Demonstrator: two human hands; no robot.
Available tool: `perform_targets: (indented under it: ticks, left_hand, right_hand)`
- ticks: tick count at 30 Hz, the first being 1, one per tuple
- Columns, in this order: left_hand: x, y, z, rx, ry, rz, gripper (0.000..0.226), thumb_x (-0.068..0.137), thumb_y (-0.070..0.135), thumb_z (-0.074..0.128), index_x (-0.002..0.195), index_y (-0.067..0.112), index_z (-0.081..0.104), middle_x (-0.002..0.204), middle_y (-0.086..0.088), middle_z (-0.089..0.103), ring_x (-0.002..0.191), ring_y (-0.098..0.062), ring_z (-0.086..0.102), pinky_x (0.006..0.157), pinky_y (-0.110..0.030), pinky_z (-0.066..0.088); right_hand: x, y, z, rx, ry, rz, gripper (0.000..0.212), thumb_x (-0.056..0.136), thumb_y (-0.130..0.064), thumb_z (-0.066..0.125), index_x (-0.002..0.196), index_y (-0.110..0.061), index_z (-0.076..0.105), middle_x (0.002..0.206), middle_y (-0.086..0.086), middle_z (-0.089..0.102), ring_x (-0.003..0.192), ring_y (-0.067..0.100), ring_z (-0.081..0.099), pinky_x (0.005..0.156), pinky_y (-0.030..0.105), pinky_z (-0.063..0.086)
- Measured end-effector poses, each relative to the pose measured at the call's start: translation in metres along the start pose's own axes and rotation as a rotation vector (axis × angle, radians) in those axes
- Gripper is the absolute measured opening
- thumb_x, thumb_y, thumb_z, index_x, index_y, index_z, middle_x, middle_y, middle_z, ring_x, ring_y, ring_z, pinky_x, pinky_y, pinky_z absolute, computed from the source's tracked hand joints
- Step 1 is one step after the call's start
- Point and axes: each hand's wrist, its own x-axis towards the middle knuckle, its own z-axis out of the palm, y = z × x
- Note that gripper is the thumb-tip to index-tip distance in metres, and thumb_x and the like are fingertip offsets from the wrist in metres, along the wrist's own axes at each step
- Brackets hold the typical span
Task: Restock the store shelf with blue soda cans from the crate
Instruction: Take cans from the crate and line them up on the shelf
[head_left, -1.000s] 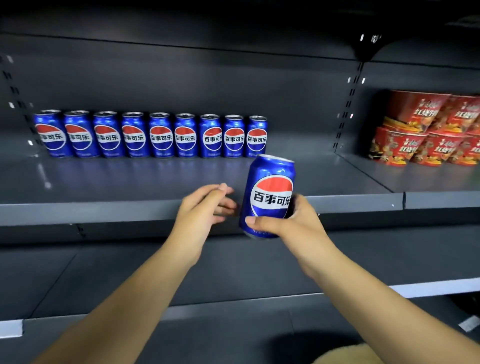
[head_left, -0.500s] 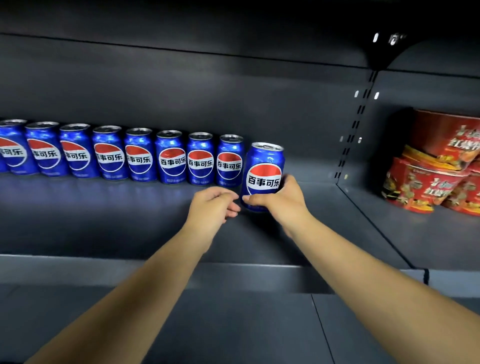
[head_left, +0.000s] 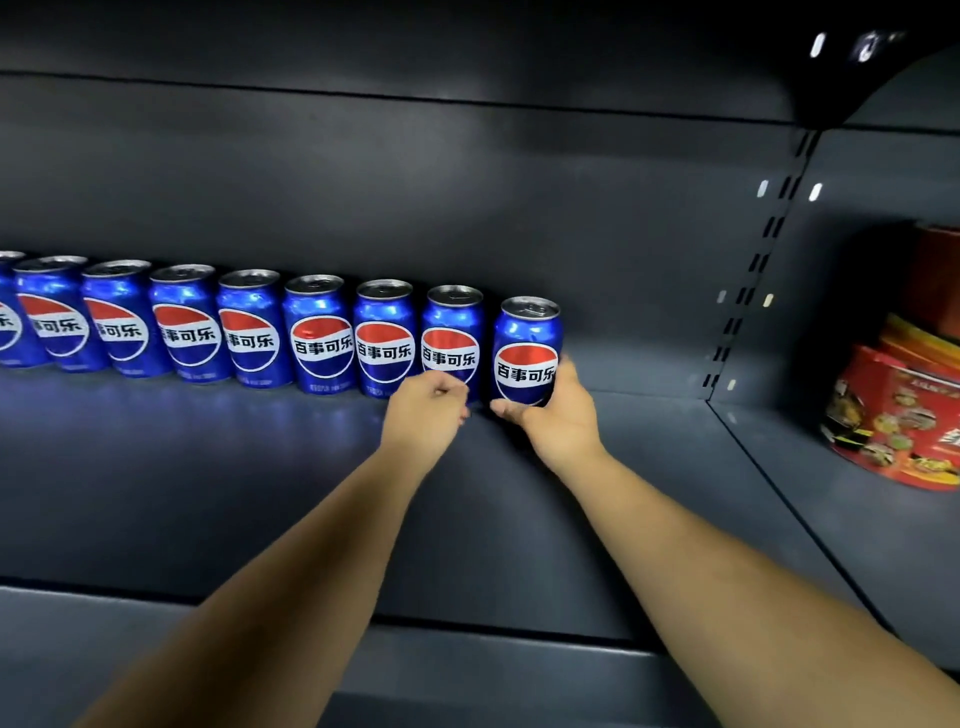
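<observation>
Deep in the shelf (head_left: 649, 467) now, much closer than half a second back, and the can that was held out at the shelf's front lip a second ago has gone all the way to the rear wall.

Far left, the row of cans (head_left: 249, 327) runs along the back: eight of them in view, the leftmost cut by the frame edge, every one upright with its label facing out, shoulder to shoulder. That line-up hasn't budged.

Next, the left hand (head_left: 428, 410), fingers curled in and holding nothing, hanging in front of the foot of the row's last can. Whether a knuckle brushes that can, I cannot tell. It has travelled inward alongside its partner.

Then the ninth can (head_left: 525, 353), upright, at the right end of the row with a narrow dark gap between it and its neighbour. The right hand (head_left: 558, 415) grips it low down, thumb across the front under the logo, fingers wrapped round the far side. The base is hidden behind the hand, so whether it sits on the shelf I cannot tell.

Far right, past the slotted upright (head_left: 748, 280), red snack tubs (head_left: 893, 415) are stacked in the next bay, at least two, clipped by the frame.
</observation>
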Motion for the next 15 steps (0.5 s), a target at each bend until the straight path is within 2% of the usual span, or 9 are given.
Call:
perform_targets:
  ticks: [3,6,8,10,15]
  left_hand:
    - [0.006,-0.010,-0.001,-0.009,0.008,0.005,0.024,0.094,0.008,0.044,0.080,0.015,0.063,0.071,0.000,0.062,0.066,-0.010,0.057,0.054,-0.017,0.040]
    - [0.007,-0.011,-0.001,-0.003,0.016,0.028,0.027,0.094,0.007,0.043,0.078,0.016,0.062,0.070,0.000,0.062,0.065,-0.009,0.056,0.054,-0.018,0.039]
    - [0.007,-0.011,-0.001,0.003,0.019,0.045,0.027,0.095,0.008,0.043,0.078,0.016,0.062,0.070,0.000,0.062,0.064,-0.008,0.056,0.054,-0.018,0.040]
    - [0.007,-0.012,0.000,0.008,0.018,0.057,0.025,0.095,0.009,0.044,0.079,0.016,0.062,0.070,0.001,0.061,0.064,-0.008,0.055,0.054,-0.017,0.040]
    - [0.007,-0.015,-0.001,0.020,0.013,0.080,0.022,0.096,0.008,0.044,0.086,0.014,0.063,0.070,0.001,0.061,0.064,-0.006,0.055,0.055,-0.016,0.041]
  right_hand:
    - [0.006,0.004,0.005,-0.091,-0.006,-0.016,0.087,0.078,-0.016,0.076,0.145,-0.011,0.021,0.127,0.002,0.056,0.116,0.019,0.054,0.086,0.020,0.037]
    - [0.010,0.006,0.011,-0.162,-0.002,0.005,0.094,0.082,-0.022,0.072,0.149,-0.010,0.008,0.134,0.005,0.053,0.122,0.023,0.051,0.093,0.028,0.039]
    - [0.011,0.006,0.014,-0.220,0.011,0.028,0.082,0.083,-0.026,0.071,0.144,-0.008,0.018,0.130,0.007,0.055,0.119,0.027,0.053,0.089,0.033,0.042]
    - [0.011,0.006,0.015,-0.276,0.022,0.036,0.065,0.083,-0.030,0.070,0.129,-0.007,0.030,0.126,0.010,0.056,0.114,0.030,0.055,0.082,0.033,0.043]
    - [0.010,0.002,0.015,-0.357,0.038,0.046,0.060,0.082,-0.036,0.070,0.121,-0.008,0.034,0.123,0.013,0.056,0.111,0.031,0.055,0.079,0.033,0.043]
